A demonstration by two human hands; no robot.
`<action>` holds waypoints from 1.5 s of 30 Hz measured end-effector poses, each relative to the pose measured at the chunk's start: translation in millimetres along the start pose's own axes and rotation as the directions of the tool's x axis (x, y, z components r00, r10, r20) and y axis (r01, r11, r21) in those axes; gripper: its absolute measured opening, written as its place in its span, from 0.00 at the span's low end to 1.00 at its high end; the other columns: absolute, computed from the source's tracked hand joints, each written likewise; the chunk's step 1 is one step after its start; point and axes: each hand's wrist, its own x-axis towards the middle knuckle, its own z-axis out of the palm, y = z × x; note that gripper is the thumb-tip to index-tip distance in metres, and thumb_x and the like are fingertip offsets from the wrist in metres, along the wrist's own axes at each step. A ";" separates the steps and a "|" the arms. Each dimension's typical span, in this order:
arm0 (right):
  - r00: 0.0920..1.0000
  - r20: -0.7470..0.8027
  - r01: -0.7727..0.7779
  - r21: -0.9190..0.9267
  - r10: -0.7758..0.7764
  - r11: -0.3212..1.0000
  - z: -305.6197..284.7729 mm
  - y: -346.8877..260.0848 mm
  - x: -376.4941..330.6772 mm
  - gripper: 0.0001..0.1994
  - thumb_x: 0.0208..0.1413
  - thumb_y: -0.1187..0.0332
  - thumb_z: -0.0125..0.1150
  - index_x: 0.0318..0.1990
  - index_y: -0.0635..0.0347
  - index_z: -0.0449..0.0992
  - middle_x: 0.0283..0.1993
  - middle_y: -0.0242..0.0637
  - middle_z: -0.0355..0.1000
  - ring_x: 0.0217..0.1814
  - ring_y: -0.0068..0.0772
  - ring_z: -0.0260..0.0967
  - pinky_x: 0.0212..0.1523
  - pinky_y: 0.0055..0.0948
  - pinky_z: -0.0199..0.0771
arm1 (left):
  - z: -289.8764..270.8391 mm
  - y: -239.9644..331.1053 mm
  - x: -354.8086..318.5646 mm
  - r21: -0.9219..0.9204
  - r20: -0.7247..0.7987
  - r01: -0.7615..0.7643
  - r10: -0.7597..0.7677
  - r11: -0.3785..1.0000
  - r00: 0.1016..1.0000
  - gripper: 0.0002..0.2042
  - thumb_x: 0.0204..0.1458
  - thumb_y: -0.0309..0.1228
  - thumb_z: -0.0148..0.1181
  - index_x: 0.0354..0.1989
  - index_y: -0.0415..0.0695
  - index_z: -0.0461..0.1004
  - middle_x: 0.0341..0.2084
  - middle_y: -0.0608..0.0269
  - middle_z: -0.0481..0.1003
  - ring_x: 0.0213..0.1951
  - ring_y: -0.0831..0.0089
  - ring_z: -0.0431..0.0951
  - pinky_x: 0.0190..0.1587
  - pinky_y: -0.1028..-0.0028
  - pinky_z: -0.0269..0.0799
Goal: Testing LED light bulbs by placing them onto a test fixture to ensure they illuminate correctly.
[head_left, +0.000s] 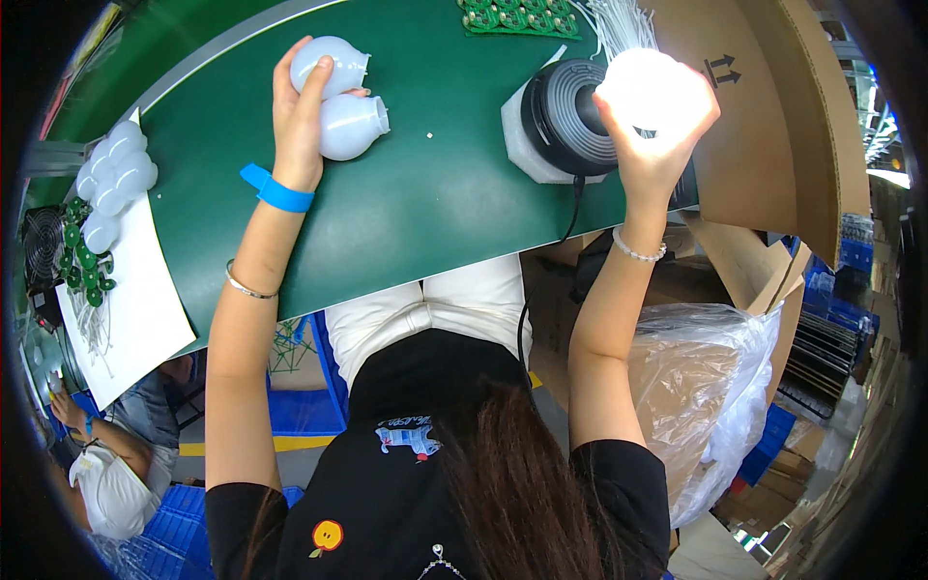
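I see my left hand [298,111] on the green table [425,203]. It is wrapped around two white bulb shells [340,97], one on top of the other, and holds them tight. There is a blue band [276,190] on that wrist.

My right hand [657,135] is to the right of the black round tester [565,116]. It grips a lit bulb [650,89] that shines very bright white. The bulb sits right at the tester's mouth, but I cannot tell if it is pushed in. The tester rests on a white block, near the right end of the table.

Far to the left of the tester, at the table's edge, more white bulb shells [114,174] lie in a bunch on a white sheet [135,300]. Small green round boards [85,261] lie just below them. Behind the tester are green boards [520,16] and thin white wires [619,21]. A brown cardboard box [764,126] stands just right of the tester. Below the box there is a clear plastic bag [706,387].
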 end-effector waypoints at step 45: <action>0.983 0.082 -0.175 0.113 0.167 0.978 -9.9 1.8 0.5 0.35 0.31 0.68 0.72 0.50 0.64 0.59 0.47 0.39 0.61 0.48 0.31 0.61 0.48 0.27 0.63 | 0.9 2.0 -1.7 -0.054 0.006 -0.007 0.007 0.999 1.000 0.27 0.48 0.38 0.55 0.55 0.44 0.53 0.42 0.49 0.66 0.28 0.65 0.76 0.32 0.70 0.74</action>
